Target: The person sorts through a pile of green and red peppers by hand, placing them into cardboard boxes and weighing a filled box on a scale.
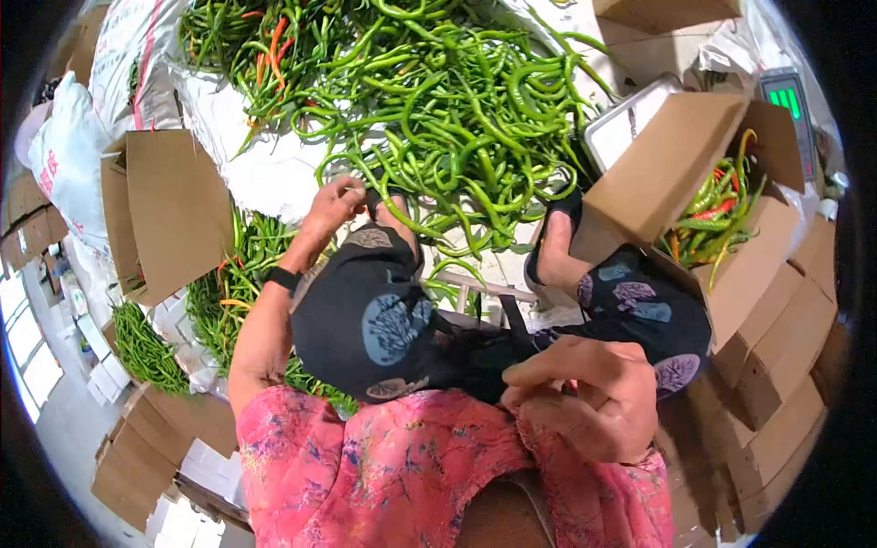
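My left hand is at the near left edge of a large heap of long green chili peppers, above a white sheet. Its fingers are curled together, and no pepper shows in them. My right hand is raised close to my body, in front of my pink patterned top. The fingers there are bent inward with the thumb near them, and nothing shows sticking out. A few red peppers lie among green ones at the back left of the heap.
On the right, an open cardboard box holds green and red peppers, beside a scale with a green display. Another cardboard box stands at left, near white sacks. More green peppers lie at lower left. Stacked cartons line the right.
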{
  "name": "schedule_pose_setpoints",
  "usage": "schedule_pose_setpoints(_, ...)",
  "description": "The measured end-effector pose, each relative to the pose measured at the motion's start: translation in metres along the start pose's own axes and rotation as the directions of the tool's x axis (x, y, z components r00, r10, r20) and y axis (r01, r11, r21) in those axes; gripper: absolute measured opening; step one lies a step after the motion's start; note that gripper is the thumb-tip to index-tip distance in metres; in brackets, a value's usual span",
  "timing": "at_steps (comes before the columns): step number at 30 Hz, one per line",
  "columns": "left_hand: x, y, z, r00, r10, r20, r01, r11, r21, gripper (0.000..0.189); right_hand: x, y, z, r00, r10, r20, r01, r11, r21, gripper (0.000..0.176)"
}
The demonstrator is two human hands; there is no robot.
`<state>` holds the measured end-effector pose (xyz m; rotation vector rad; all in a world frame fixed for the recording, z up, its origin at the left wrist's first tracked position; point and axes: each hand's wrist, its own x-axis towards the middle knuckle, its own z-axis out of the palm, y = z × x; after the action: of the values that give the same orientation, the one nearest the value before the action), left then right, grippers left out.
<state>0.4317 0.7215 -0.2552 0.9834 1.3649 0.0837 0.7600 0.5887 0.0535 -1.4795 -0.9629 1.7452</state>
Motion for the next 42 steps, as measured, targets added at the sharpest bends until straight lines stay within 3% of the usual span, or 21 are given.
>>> schedule_pose_setpoints(4, 0.029, -0.009, -0.018, 0.990, 0.120, -0.081, -0.115, 0.991, 0.061, 0.023, 0.057, -0.014, 0.013, 0.983, -0.131, 0.131, 0.133, 0.991, -0.003, 0.018)
schedule_pose_setpoints(6, 0.045, 0.003, -0.023, 0.924, 0.269, -0.272, -0.228, 0.958, 0.174, 0.024, 0.091, -0.010, 0.020, 0.982, 0.101, 0.161, -0.107, 0.994, 0.028, 0.021)
schedule_pose_setpoints(7, 0.055, 0.010, -0.031, 0.860, 0.324, -0.394, -0.243, 0.939, 0.241, 0.025, 0.107, 0.017, 0.028, 0.995, 0.055, 0.080, -0.068, 0.982, 0.175, 0.024)
schedule_pose_setpoints(8, 0.056, 0.037, -0.038, 0.771, 0.411, -0.487, -0.242, 0.896, 0.373, 0.027, 0.121, 0.036, 0.033, 0.985, 0.168, -0.045, -0.160, 0.976, 0.149, 0.024)
schedule_pose_setpoints(10, 0.073, 0.068, -0.068, 0.539, 0.604, -0.588, -0.346, 0.795, 0.499, 0.032, 0.136, 0.079, 0.033, 0.974, 0.198, -0.113, -0.187, 0.977, 0.101, 0.025)
schedule_pose_setpoints(12, 0.096, 0.099, -0.104, 0.514, 0.582, -0.630, -0.248, 0.804, 0.541, 0.046, 0.141, 0.091, 0.029, 0.958, 0.260, -0.119, -0.246, 0.962, 0.118, 0.026)
schedule_pose_setpoints(14, 0.131, 0.121, -0.130, 0.419, 0.624, -0.660, -0.262, 0.779, 0.570, 0.070, 0.143, 0.097, 0.027, 0.937, 0.322, -0.136, -0.304, 0.942, 0.140, 0.026)
schedule_pose_setpoints(17, 0.191, 0.151, -0.164, 0.517, 0.519, -0.681, -0.097, 0.826, 0.555, 0.101, 0.147, 0.101, 0.026, 0.911, 0.390, -0.131, -0.375, 0.918, 0.126, 0.030)
schedule_pose_setpoints(18, 0.208, 0.158, -0.167, 0.597, 0.460, -0.657, -0.069, 0.845, 0.530, 0.105, 0.150, 0.102, 0.025, 0.901, 0.416, -0.125, -0.404, 0.908, 0.108, 0.031)
schedule_pose_setpoints(21, 0.249, 0.142, -0.178, 0.635, 0.386, -0.669, 0.076, 0.831, 0.551, 0.121, 0.156, 0.104, 0.022, 0.890, 0.432, -0.149, -0.404, 0.896, 0.183, 0.031)
schedule_pose_setpoints(22, 0.262, 0.129, -0.192, 0.689, 0.272, -0.671, 0.132, 0.864, 0.486, 0.126, 0.158, 0.106, 0.018, 0.891, 0.428, -0.155, -0.400, 0.899, 0.181, 0.031)
schedule_pose_setpoints(25, 0.271, 0.111, -0.202, 0.684, 0.257, -0.683, 0.217, 0.822, 0.527, 0.129, 0.162, 0.119, 0.011, 0.853, 0.476, -0.211, -0.434, 0.874, 0.217, 0.029)
schedule_pose_setpoints(28, 0.270, 0.117, -0.222, 0.773, 0.241, -0.586, 0.194, 0.790, 0.581, 0.125, 0.166, 0.117, 0.011, 0.851, 0.485, -0.204, -0.451, 0.872, 0.192, 0.029)
schedule_pose_setpoints(30, 0.259, 0.116, -0.226, 0.765, 0.309, -0.565, 0.181, 0.739, 0.649, 0.118, 0.165, 0.122, 0.013, 0.850, 0.491, -0.193, -0.449, 0.865, 0.222, 0.029)
schedule_pose_setpoints(33, 0.255, 0.100, -0.223, 0.748, 0.478, -0.461, -0.175, 0.812, 0.557, 0.115, 0.168, 0.124, 0.019, 0.856, 0.492, -0.160, -0.450, 0.861, 0.237, 0.029)
schedule_pose_setpoints(34, 0.262, 0.102, -0.219, 0.768, 0.387, -0.510, -0.028, 0.816, 0.577, 0.123, 0.170, 0.124, 0.018, 0.860, 0.488, -0.152, -0.453, 0.865, 0.215, 0.029)
schedule_pose_setpoints(36, 0.270, 0.100, -0.211, 0.741, 0.416, -0.526, -0.020, 0.798, 0.602, 0.130, 0.172, 0.127, 0.020, 0.861, 0.486, -0.151, -0.457, 0.869, 0.191, 0.029)
schedule_pose_setpoints(37, 0.274, 0.096, -0.210, 0.679, 0.485, -0.551, 0.006, 0.746, 0.665, 0.127, 0.172, 0.128, 0.022, 0.864, 0.483, -0.140, -0.458, 0.871, 0.179, 0.029)
schedule_pose_setpoints(38, 0.273, 0.092, -0.207, 0.664, 0.463, -0.588, 0.048, 0.757, 0.651, 0.107, 0.174, 0.128, 0.024, 0.866, 0.483, -0.132, -0.459, 0.871, 0.178, 0.029)
schedule_pose_setpoints(40, 0.252, 0.099, -0.199, 0.711, 0.465, -0.528, -0.024, 0.766, 0.642, 0.084, 0.175, 0.127, 0.026, 0.881, 0.453, -0.137, -0.427, 0.886, 0.183, 0.030)
schedule_pose_setpoints(42, 0.226, 0.092, -0.174, 0.681, 0.508, -0.527, -0.108, 0.781, 0.615, 0.070, 0.177, 0.121, 0.028, 0.875, 0.463, -0.142, -0.436, 0.880, 0.187, 0.030)
